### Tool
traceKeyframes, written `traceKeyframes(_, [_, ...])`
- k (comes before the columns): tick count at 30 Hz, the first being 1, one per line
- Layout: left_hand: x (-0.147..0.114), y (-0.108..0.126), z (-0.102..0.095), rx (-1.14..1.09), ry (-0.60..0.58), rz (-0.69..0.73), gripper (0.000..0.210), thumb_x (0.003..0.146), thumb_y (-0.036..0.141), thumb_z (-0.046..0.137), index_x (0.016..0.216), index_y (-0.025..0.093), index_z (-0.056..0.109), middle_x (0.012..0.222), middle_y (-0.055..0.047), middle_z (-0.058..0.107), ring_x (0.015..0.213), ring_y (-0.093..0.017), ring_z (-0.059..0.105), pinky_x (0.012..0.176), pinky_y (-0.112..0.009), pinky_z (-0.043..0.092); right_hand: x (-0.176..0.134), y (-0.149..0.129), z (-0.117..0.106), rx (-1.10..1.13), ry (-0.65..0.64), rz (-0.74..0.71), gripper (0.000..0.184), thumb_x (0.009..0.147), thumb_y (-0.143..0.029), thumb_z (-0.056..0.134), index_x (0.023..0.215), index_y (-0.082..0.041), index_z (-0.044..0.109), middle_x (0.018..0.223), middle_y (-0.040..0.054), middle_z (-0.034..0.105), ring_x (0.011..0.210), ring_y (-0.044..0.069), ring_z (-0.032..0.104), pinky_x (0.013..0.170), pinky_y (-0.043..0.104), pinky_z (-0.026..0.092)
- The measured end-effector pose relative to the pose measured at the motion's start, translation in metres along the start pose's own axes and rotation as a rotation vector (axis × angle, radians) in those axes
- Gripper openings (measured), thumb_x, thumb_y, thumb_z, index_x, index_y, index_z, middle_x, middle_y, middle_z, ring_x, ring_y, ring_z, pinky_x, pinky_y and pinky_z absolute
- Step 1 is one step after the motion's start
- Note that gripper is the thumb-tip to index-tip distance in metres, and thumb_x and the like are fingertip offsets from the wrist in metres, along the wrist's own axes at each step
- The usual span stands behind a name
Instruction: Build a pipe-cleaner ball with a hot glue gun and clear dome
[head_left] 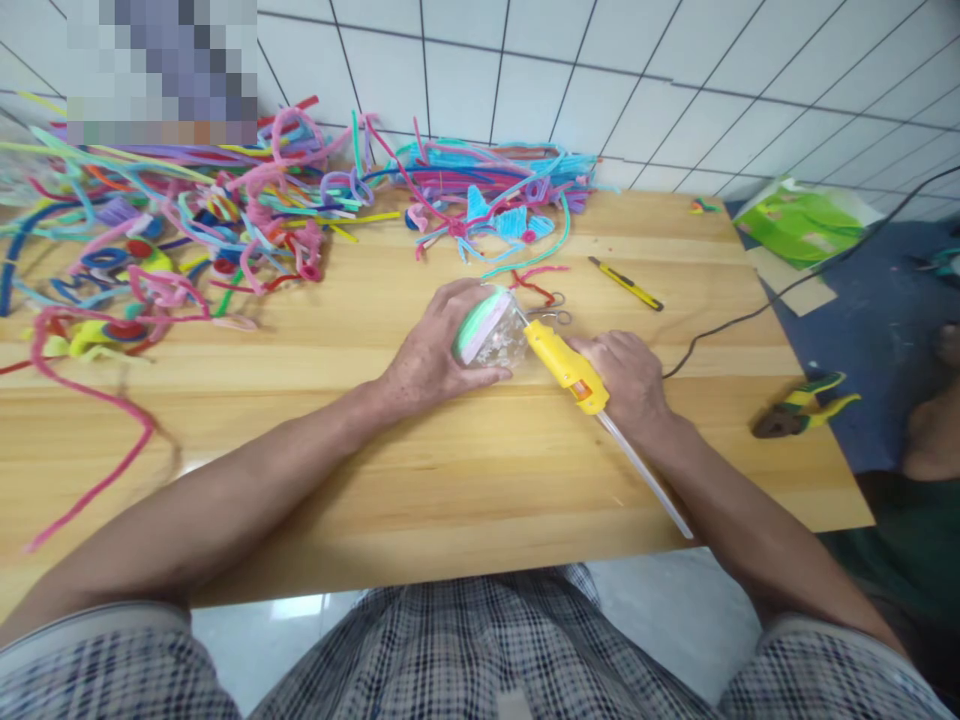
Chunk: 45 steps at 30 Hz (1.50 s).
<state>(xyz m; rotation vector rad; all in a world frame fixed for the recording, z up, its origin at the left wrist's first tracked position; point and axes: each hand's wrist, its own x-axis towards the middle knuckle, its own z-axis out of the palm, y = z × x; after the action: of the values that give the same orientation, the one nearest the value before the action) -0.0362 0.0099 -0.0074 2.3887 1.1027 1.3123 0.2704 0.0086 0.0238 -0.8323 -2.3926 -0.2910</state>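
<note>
My left hand (435, 350) is closed around a clear, rounded plastic piece (504, 342) banded with mint green and pale lilac fuzzy strips; its exact kind I cannot make out. In my right hand (626, 375) is a yellow hot glue gun (564, 365), its nozzle at the upper edge of the lilac band. Whether the tip touches the band is unclear. A clear glue stick (645, 475) juts from the gun's rear toward me. Just beyond the nozzle lie small scissors (556, 316), partly covered, and a red pipe cleaner (534, 290).
Tangled pipe cleaners (172, 230) cover the table's left and back, with blue star-like shapes (514, 222) nearby. A yellow utility knife (626, 284), pliers (799, 408) and a black cord (739, 318) lie right. Another person's arm (934, 430) is at the right edge.
</note>
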Motion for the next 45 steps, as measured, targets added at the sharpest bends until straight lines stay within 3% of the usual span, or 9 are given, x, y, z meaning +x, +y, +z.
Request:
traceKeyframes(6, [-0.0009,0.0008,0.0007,-0.041,-0.006,-0.024,0.099,0.082,0.048,0.097,0.163,0.031,0.043,0.159,-0.015,0.059,0.154,-0.038,0.056,0.131,-0.06,0.047,-0.0007,-0.0009,-0.0008,0.017,-0.011,-0.001,0.048,0.117,-0.046,0.04,0.123,-0.015,0.077,0.082,0.0074,0.07,0.078,0.025,0.062,0.074,0.039,0.045])
traceKeyframes(12, [-0.0002,0.0001,0.0002,-0.025,-0.023,-0.041,0.099,0.082,0.056,0.096,0.162,0.029,0.044,0.159,-0.017,0.059,0.153,-0.039,0.056,0.129,-0.062,0.049,0.002,-0.0039,-0.0048,-0.033,0.024,-0.018,0.051,0.118,-0.047,0.036,0.122,-0.016,0.076,0.079,0.0069,0.068,0.077,0.025,0.061,0.073,0.04,0.043])
traceKeyframes(16, [-0.0005,0.0011,0.0,-0.042,-0.015,-0.023,0.099,0.082,0.052,0.097,0.163,0.03,0.044,0.159,-0.016,0.059,0.154,-0.038,0.056,0.13,-0.061,0.048,0.0046,-0.0054,-0.0082,-0.04,-0.026,-0.046,0.059,0.118,-0.051,0.03,0.121,-0.014,0.076,0.081,0.0082,0.069,0.077,0.026,0.059,0.073,0.041,0.042])
traceKeyframes(21, [-0.001,0.0024,0.0001,-0.007,-0.029,-0.062,0.1,0.08,0.053,0.098,0.162,0.03,0.045,0.16,-0.016,0.059,0.155,-0.039,0.055,0.13,-0.062,0.048,0.0037,-0.0032,-0.0082,-0.048,-0.054,-0.036,0.051,0.116,-0.05,0.039,0.123,-0.015,0.076,0.083,0.0083,0.071,0.079,0.026,0.061,0.074,0.04,0.042])
traceKeyframes(26, [-0.0005,0.0019,-0.0003,0.01,-0.021,-0.055,0.098,0.081,0.054,0.098,0.161,0.029,0.046,0.159,-0.017,0.06,0.153,-0.038,0.057,0.129,-0.062,0.051,0.0036,-0.0039,-0.0071,-0.06,-0.062,-0.022,0.051,0.117,-0.044,0.035,0.122,-0.015,0.076,0.082,0.0089,0.071,0.079,0.026,0.062,0.074,0.04,0.042])
traceKeyframes(35, [-0.0013,0.0,0.0009,-0.033,-0.001,-0.025,0.099,0.082,0.055,0.097,0.162,0.03,0.044,0.158,-0.017,0.06,0.152,-0.038,0.058,0.129,-0.061,0.05,0.002,-0.0009,-0.0032,0.005,0.046,-0.01,0.043,0.118,-0.038,0.04,0.119,-0.013,0.076,0.081,0.0067,0.07,0.081,0.024,0.063,0.076,0.038,0.045])
traceKeyframes(45, [-0.0007,-0.0006,0.0001,-0.033,0.006,-0.005,0.096,0.085,0.056,0.094,0.163,0.029,0.044,0.158,-0.016,0.06,0.152,-0.038,0.057,0.129,-0.06,0.049,-0.002,0.0009,-0.0014,0.016,-0.038,-0.003,0.057,0.118,-0.05,0.032,0.12,-0.016,0.077,0.082,0.0077,0.07,0.077,0.024,0.06,0.073,0.039,0.043])
